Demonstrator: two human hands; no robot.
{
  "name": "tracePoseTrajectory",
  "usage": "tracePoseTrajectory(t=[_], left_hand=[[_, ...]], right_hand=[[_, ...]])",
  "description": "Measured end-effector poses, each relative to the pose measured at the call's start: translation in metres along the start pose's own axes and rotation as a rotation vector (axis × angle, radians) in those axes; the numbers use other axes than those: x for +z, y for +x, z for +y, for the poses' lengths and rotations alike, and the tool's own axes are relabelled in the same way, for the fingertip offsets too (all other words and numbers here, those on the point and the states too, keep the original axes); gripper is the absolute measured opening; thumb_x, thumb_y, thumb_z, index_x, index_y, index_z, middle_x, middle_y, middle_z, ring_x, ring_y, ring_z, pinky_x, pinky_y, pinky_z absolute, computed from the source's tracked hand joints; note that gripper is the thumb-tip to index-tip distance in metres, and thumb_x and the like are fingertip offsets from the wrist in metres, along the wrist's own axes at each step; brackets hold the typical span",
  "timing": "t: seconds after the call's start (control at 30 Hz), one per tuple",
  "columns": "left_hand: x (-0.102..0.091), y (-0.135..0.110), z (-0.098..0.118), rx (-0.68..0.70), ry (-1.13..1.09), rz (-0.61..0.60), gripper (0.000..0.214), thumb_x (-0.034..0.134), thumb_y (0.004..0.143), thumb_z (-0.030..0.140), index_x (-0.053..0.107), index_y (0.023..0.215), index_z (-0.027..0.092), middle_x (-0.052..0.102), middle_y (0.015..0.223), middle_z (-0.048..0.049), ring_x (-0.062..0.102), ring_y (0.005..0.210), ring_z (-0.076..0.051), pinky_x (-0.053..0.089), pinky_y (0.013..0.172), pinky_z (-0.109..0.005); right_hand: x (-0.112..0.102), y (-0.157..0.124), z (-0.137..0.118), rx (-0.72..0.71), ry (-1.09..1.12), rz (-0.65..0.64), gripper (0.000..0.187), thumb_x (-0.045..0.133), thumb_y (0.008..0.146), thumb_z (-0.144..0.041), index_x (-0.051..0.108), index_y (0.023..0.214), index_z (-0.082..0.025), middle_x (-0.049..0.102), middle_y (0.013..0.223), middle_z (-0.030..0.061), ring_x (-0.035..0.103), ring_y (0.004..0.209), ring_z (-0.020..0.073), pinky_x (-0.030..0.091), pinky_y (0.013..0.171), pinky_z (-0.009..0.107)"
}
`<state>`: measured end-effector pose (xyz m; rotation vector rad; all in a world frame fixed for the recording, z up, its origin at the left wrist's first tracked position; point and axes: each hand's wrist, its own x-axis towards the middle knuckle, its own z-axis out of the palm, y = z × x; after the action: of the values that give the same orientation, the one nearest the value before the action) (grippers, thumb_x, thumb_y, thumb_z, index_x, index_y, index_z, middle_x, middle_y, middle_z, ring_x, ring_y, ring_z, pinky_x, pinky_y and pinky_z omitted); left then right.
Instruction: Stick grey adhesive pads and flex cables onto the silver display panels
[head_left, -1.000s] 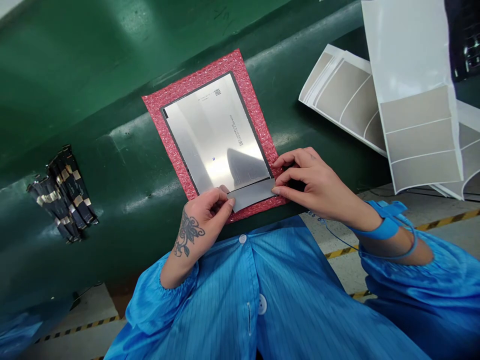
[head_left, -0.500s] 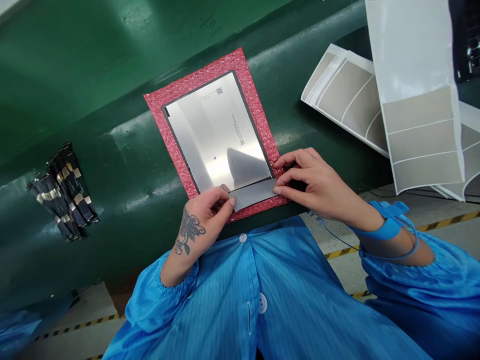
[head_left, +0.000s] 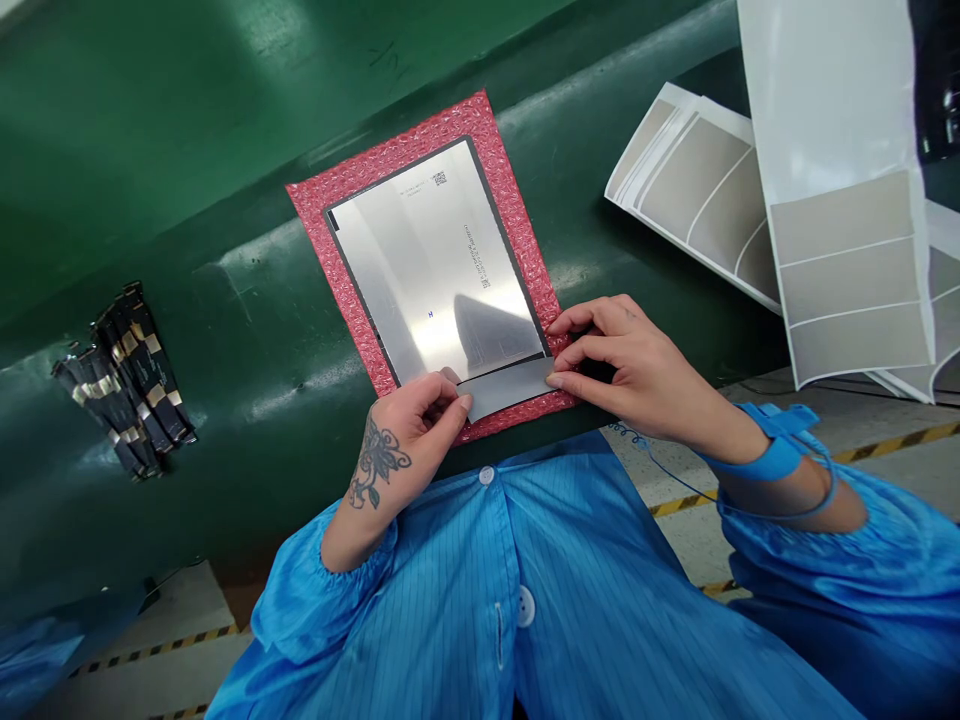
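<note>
A silver-backed display panel (head_left: 427, 260) with a dark border lies on a red bubble-wrap sheet (head_left: 517, 225). Along the panel's near edge runs a grey adhesive-looking strip (head_left: 506, 390). My left hand (head_left: 412, 430) pinches the strip's left end between thumb and fingers. At its right end, my right hand (head_left: 622, 365) grips the strip with thumb and index finger, the other fingers curled beside the panel's corner. Whether the strip touches the panel under my fingers is hidden.
Several dark flat strips with gold-coloured parts (head_left: 127, 385) lie in bundles on the green mat (head_left: 255, 400) at left. White sheets with grey rectangular stickers (head_left: 847, 280) are stacked at right. A blue wrist strap (head_left: 772, 445) with a coiled cord is on my right wrist.
Hardly anything differs. Both hands keep their hold on the strip, and the view has shifted very slightly.
</note>
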<state>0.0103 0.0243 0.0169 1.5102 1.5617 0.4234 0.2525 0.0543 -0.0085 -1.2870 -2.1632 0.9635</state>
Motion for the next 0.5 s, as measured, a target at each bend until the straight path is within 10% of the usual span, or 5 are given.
tracePoseTrajectory(t=[0.5], left_hand=[[0.0004,0.0003,0.0017,-0.009,0.015,0.005,0.02,0.057,0.084,0.025,0.056,0.065,0.019,0.054,0.057,0.0048,0.049,0.053,-0.009,0.033,0.048,-0.021]], right_hand=[[0.0019,-0.001,0.0008,0.008,-0.012,0.012,0.011,0.061,0.085,-0.023,0.065,0.074,-0.023,0.063,0.104,0.0066,0.056,0.099,0.0262,0.043,0.084,0.046]])
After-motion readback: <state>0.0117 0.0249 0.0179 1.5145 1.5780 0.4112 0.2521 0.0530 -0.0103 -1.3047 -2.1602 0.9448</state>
